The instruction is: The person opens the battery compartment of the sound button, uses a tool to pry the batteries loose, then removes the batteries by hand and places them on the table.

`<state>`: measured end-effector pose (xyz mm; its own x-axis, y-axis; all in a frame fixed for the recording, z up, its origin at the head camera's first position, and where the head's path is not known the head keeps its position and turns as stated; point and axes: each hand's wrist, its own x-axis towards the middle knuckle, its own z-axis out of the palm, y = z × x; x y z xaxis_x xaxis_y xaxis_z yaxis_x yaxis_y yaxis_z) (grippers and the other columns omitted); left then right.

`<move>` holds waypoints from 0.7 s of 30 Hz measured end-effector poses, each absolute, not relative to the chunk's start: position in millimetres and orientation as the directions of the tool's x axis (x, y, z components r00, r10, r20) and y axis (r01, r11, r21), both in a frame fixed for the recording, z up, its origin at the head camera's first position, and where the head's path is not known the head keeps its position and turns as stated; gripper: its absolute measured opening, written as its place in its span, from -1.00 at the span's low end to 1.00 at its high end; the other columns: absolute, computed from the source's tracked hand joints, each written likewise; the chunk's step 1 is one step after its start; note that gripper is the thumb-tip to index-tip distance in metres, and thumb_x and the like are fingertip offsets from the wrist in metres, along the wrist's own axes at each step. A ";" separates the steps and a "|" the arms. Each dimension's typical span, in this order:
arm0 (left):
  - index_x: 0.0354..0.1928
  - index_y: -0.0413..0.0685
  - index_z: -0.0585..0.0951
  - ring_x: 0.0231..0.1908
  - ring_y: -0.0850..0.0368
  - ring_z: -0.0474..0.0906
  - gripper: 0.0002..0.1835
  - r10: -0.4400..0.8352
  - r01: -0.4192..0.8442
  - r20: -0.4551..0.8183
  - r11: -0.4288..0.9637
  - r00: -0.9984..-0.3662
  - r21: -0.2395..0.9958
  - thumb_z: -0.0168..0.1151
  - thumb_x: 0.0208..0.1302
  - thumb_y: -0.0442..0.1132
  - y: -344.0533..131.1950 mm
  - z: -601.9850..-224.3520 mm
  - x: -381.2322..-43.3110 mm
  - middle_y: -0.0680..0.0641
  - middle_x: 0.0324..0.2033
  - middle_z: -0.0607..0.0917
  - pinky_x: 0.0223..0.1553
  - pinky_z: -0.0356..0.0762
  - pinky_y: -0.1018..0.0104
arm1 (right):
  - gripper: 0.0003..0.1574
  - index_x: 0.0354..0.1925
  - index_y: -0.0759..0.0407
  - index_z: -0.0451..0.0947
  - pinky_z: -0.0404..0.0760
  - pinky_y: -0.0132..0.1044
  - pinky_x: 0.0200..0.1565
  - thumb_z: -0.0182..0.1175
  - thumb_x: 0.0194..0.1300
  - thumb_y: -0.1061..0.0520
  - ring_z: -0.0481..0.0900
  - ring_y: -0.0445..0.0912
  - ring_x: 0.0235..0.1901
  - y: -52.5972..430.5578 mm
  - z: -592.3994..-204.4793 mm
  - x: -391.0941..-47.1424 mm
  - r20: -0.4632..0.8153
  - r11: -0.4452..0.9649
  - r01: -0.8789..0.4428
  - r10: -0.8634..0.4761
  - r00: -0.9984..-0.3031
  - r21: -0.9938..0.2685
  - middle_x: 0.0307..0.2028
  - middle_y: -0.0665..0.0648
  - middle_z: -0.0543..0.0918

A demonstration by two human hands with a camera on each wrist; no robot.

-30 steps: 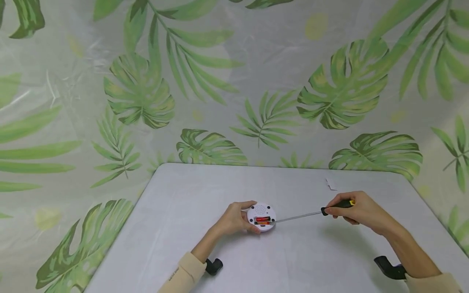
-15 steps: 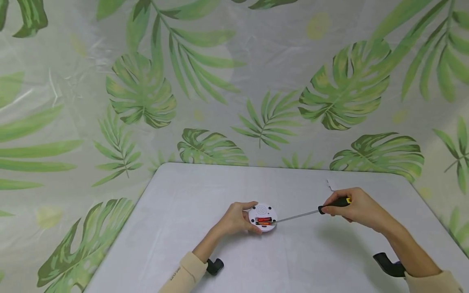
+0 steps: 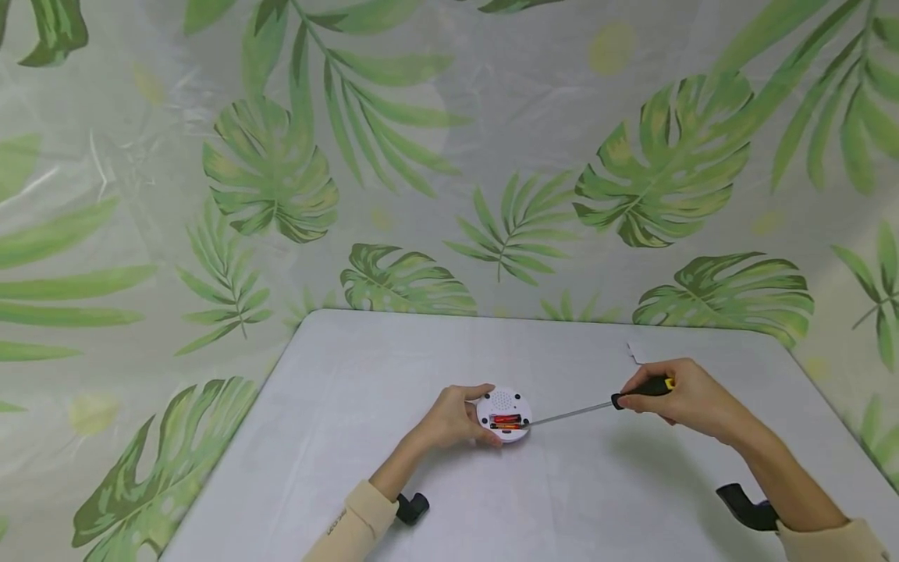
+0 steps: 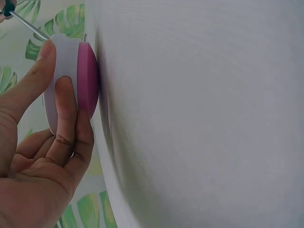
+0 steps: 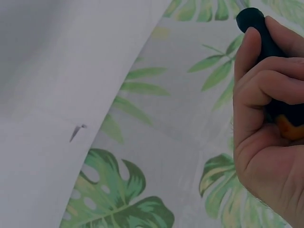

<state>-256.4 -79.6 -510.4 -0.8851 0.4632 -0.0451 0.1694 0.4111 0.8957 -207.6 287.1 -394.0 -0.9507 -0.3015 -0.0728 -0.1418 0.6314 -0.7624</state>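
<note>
My left hand [image 3: 449, 419] grips a round white device [image 3: 502, 402] by its left edge, thumb and fingers on either side. Its back faces up, with speaker holes, dark feet and an uncovered compartment holding two red-orange batteries [image 3: 507, 418]. In the left wrist view a pink underside [image 4: 88, 80] of the device shows close to the table. My right hand [image 3: 691, 396] holds a screwdriver [image 3: 642, 389] with a black and yellow handle. The long metal shaft [image 3: 572, 414] reaches left, its tip at the right end of the compartment by the lower battery.
A small white piece [image 3: 635, 353], perhaps a cover, lies on the white table [image 3: 393, 351] behind my right hand. Black curved wrist mounts [image 3: 413, 509] stick out by both forearms. A leaf-print sheet [image 3: 506, 156] hangs behind the table's far edge.
The right hand and screwdriver shifted slightly left between one second and half a second ago. Since then both hands stay nearly still, the tip at the batteries. The device stays in my left hand.
</note>
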 end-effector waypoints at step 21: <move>0.43 -0.18 0.49 -0.68 0.31 0.38 0.01 0.460 0.235 -0.010 0.471 -0.888 0.850 0.75 -0.18 -0.27 -79.9 -509.2 -255.6 0.10 -0.71 0.56 -0.61 0.26 0.47 | -0.65 -0.09 0.21 0.72 0.49 -0.28 -0.50 0.45 0.30 -0.01 0.43 -0.18 -0.50 290.1 -411.3 -206.7 -0.071 0.605 -0.101 -0.253 -0.965 -0.790 -0.26 0.15 0.65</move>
